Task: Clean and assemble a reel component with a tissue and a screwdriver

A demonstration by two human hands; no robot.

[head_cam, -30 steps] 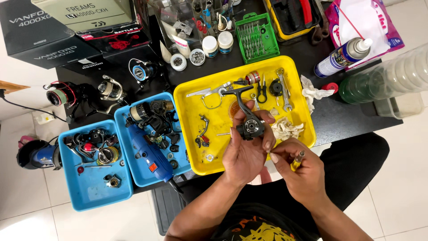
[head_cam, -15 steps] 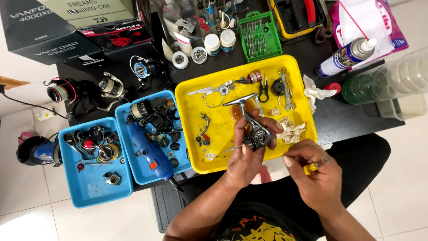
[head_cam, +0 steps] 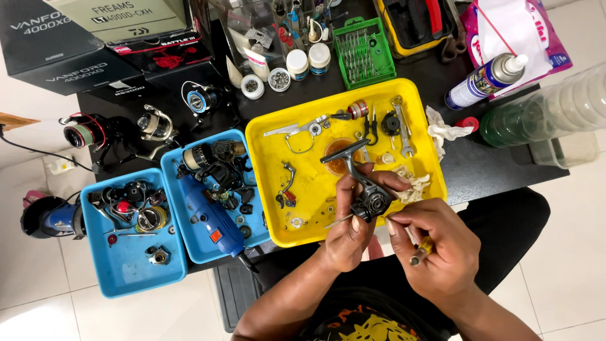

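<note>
The left hand (head_cam: pixel 346 230) grips a dark reel body (head_cam: pixel 369 197) over the near edge of the yellow tray (head_cam: pixel 315 237), fingers wrapped round it, its foot sticking up and away from the person. The right hand (head_cam: pixel 435 249) is closed on a small screwdriver (head_cam: pixel 379 222) with a yellow handle; the thin shaft runs left to the body's near side, and the tip seems to touch it, though the exact spot is too small to tell.

To do this well, the left hand should keep the body steady over the tray, so that any loose screw drops inside it rather than on the lap. The driver should sit square in the screw head, pressed along its own axis and turned slowly, lest it slip.

Loose parts lie in the tray, with a wrench (head_cam: pixel 401 126) near its far edge and a crumpled tissue (head_cam: pixel 413 183) by its right edge. Two blue trays (head_cam: pixel 132 271) of parts stand at the table's left.
</note>
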